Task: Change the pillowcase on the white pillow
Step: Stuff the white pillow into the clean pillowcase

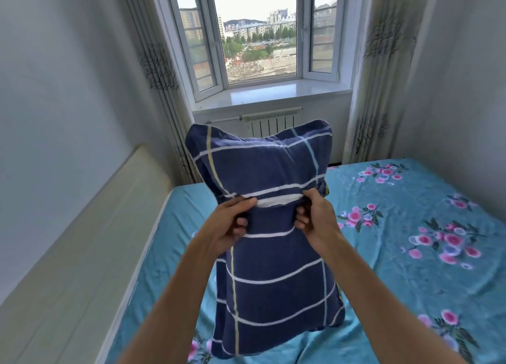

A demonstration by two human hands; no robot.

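Pinching the cloth with both hands, I hold the blue pillowcase (273, 254) in the middle of the frame. My left hand (232, 224) has its thumb and curled fingers tight on one side of the slit. My right hand (315, 215) grips the other side the same way. Between my hands the slit is pulled a little open, and a strip of the white pillow (279, 201) peeks out. The pillow stands up on its end, with its bottom resting on the bed sheet (410, 226), which is blue-green with pink flowers and fills the lower right of the frame. A window (260, 34) is at the top middle. I think I am just starting to take the old case off. Next I should pull the slit wider and slide the pillow out.
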